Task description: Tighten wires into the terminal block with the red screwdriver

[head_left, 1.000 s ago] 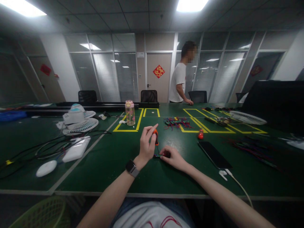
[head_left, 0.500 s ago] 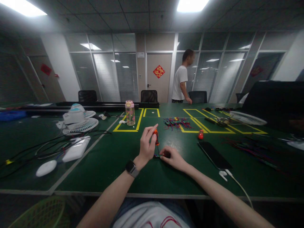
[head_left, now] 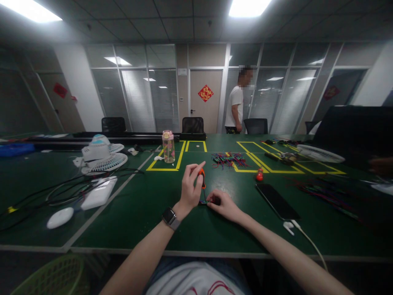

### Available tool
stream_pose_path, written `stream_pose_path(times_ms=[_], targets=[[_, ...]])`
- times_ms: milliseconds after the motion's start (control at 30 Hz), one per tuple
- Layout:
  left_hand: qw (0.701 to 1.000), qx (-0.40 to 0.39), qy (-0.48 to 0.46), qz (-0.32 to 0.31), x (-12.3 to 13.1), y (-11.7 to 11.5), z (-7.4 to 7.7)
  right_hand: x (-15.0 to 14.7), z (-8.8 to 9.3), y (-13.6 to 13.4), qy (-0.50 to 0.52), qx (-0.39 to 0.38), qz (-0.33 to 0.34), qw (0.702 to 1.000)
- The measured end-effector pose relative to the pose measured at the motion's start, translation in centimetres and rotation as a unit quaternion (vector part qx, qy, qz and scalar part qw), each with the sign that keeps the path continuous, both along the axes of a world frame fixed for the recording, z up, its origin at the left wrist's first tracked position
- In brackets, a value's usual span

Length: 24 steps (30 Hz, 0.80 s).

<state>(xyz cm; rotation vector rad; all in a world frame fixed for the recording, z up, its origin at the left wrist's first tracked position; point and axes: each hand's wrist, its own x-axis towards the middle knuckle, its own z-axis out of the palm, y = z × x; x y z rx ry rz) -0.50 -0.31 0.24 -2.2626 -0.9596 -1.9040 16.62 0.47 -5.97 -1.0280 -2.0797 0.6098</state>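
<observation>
Head view: our left hand [head_left: 189, 189] grips orange screwdriver [head_left: 202, 177] upright, tip on small part [head_left: 203, 201] which our right hand [head_left: 223, 203] pinches against green table [head_left: 147, 213]. Nothing shifted since a second ago; only person [head_left: 236, 107] behind has stepped away.

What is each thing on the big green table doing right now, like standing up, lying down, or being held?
screwdriver: upright, held by the left hand.
small part: on the table, pinned by the right hand.
bottle: standing, lid on.
phone: lying flat, screen dark.
fan: lying on its side.
earbud: lying loose.
</observation>
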Motion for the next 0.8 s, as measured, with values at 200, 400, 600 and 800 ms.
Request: stream_pose_path(times_ms=[200,400,600,800], targets=[[0.999,0.027,-0.016,0.006,0.16,0.20,-0.07,-0.06,-0.03,0.01,0.003,0.002,-0.003,1.000],[1.000,0.017,-0.004,0.020,0.13,0.18,-0.07,-0.07,-0.10,0.00,-0.003,0.003,-0.006,1.000],[1.000,-0.001,-0.010,-0.014,0.04,0.15,-0.14,-0.04,-0.35,0.22,-0.001,0.004,-0.003,1.000],[1.000,0.024,-0.018,0.007,0.19,0.22,0.08,-0.03,-0.38,0.23,0.006,0.003,-0.003,1.000]])
